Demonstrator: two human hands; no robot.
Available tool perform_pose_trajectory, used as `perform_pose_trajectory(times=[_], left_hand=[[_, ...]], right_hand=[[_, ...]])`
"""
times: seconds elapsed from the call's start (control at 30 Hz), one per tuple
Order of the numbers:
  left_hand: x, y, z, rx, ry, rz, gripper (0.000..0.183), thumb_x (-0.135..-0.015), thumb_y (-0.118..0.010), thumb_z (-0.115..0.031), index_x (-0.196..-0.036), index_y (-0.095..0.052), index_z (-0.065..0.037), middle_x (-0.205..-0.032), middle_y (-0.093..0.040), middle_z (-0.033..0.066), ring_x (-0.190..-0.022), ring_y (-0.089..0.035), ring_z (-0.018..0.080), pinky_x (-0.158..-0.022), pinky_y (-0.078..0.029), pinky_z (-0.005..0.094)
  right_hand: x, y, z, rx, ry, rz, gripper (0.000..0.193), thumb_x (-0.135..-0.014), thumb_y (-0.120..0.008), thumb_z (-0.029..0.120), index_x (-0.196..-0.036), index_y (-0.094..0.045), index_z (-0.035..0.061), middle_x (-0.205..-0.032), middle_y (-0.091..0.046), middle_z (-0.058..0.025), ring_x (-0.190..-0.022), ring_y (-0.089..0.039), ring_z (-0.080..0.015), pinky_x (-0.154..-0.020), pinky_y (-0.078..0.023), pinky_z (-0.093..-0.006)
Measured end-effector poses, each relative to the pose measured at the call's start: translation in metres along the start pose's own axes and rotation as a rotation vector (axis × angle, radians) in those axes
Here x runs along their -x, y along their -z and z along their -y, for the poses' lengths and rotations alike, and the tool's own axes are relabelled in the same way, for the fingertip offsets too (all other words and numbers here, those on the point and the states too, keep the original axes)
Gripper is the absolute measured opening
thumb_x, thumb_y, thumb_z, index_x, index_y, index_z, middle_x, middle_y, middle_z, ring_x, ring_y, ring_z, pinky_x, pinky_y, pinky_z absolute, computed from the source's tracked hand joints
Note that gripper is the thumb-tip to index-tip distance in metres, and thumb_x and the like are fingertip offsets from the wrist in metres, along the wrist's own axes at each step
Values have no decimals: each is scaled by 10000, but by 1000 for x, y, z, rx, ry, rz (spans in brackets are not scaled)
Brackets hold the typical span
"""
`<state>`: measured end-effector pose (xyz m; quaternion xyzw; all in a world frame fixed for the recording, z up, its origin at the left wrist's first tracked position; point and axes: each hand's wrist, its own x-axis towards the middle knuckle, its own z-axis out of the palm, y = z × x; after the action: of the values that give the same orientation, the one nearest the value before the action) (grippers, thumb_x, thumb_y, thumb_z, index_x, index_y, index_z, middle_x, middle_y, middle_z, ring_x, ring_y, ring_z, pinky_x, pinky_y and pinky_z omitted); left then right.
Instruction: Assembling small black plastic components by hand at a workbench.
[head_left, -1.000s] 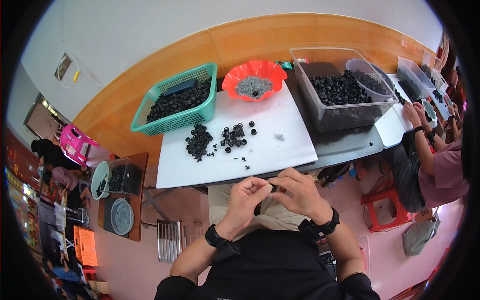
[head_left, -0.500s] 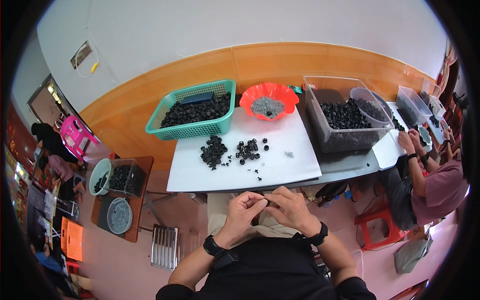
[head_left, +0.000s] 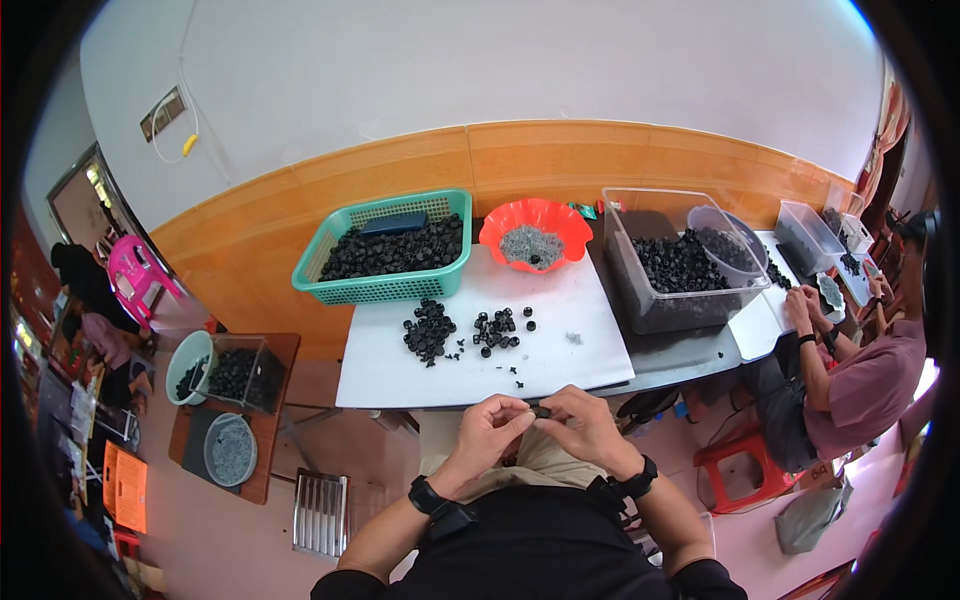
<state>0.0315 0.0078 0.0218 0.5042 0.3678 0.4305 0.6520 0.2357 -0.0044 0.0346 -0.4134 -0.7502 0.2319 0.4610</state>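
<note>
My left hand [head_left: 490, 428] and my right hand [head_left: 582, 424] meet in front of the table's near edge. Pinched between their fingertips is a small black part [head_left: 541, 411], mostly covered by the fingers, so its exact kind cannot be made out. On the white board [head_left: 390, 380] beyond lie a pile of small black pieces [head_left: 429, 332] and, to its right, a looser group of round black caps [head_left: 496, 330]. A few tiny black bits [head_left: 519, 384] lie closer to my hands. Small clear pieces [head_left: 573, 338] rest toward the board's right side.
Behind the piles stand a green basket [head_left: 385, 290] of black parts, a red scalloped bowl [head_left: 572, 225] of clear pieces and a clear bin [head_left: 690, 312] of black parts. A co-worker [head_left: 860, 380] sits at right near a red stool [head_left: 745, 465]. A side table [head_left: 262, 480] holds more containers.
The view has tilted, so the table and containers appear lower. Both hands stay together at the table edge, and the black part between the fingertips now shows more.
</note>
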Motion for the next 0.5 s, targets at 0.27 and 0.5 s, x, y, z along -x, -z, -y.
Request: perform_pose_trajectory(times=[0.27, 0.5], left_hand=[[2, 25, 3, -140, -71, -117, 134, -954, -709, -92, -1037, -688, 11, -972, -727, 46, -868, -653, 69, -769, -532, 223], [3, 33, 10, -178, -132, -182, 148, -961, -709, -130, -1014, -700, 8, -874, -698, 7, -771, -599, 37, -693, -494, 207]], right_hand=[[-45, 23, -17, 66, -268, 40, 253, -826, -794, 112, -1025, -710, -20, -872, -680, -136, -614, -639, -196, -582, -507, -318], [-182, 8, -30, 190, 16, 115, 314, -841, -771, 183, -1066, -720, -30, -817, -696, -103, -632, -616, -161, -618, -498, -319]])
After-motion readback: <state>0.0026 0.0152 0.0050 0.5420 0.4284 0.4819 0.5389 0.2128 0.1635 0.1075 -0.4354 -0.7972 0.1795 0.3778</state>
